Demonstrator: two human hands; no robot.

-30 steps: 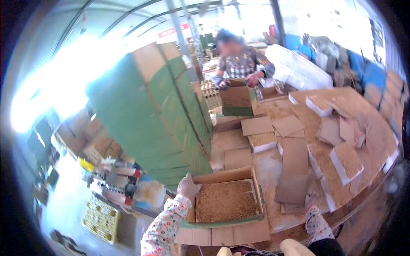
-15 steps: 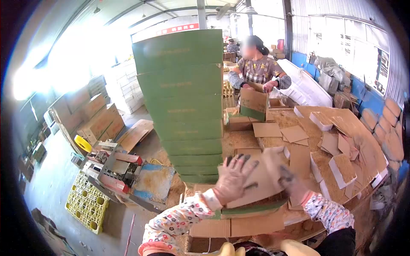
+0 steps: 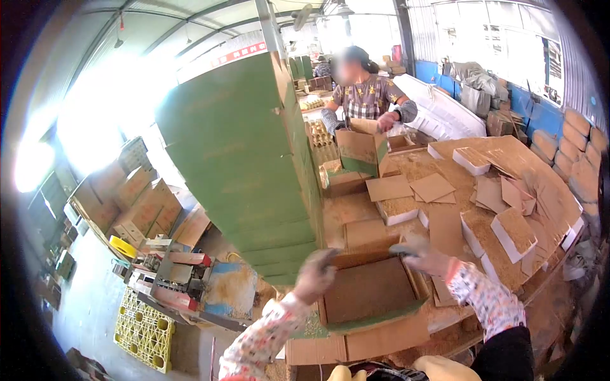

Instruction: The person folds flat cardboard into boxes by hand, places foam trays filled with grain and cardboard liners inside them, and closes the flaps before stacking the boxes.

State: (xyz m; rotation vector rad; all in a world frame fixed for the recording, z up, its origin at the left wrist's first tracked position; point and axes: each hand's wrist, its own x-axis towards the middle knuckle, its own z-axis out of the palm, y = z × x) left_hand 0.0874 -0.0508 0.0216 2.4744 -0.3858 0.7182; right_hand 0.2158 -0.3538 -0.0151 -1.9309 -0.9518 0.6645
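An open cardboard box (image 3: 375,320) with green lower walls stands in front of me. A flat brown cardboard sheet (image 3: 372,289) lies inside it. My left hand (image 3: 314,277), in a thin glove with dark fingertips, is at the box's left far corner, its fingers curled at the edge. Over the right far corner is my right hand (image 3: 427,257), gloved the same way, fingers stretched out to the left and slightly blurred. Nothing shows in its grasp. A cardboard flap (image 3: 387,340) folds outward on my side.
A tall stack of green boxes (image 3: 235,159) rises at the left. Across the table a co-worker (image 3: 368,95) handles another carton (image 3: 357,149). Sawdust-filled white trays (image 3: 513,233) and loose cardboard sheets (image 3: 433,188) lie at right. A machine (image 3: 181,273) and yellow pallet (image 3: 143,330) stand left.
The cardboard sheet, tilted over the box under my hands before, now lies inside it. My hands have moved to the box's far corners. The view has swung, shifting the stack leftward.
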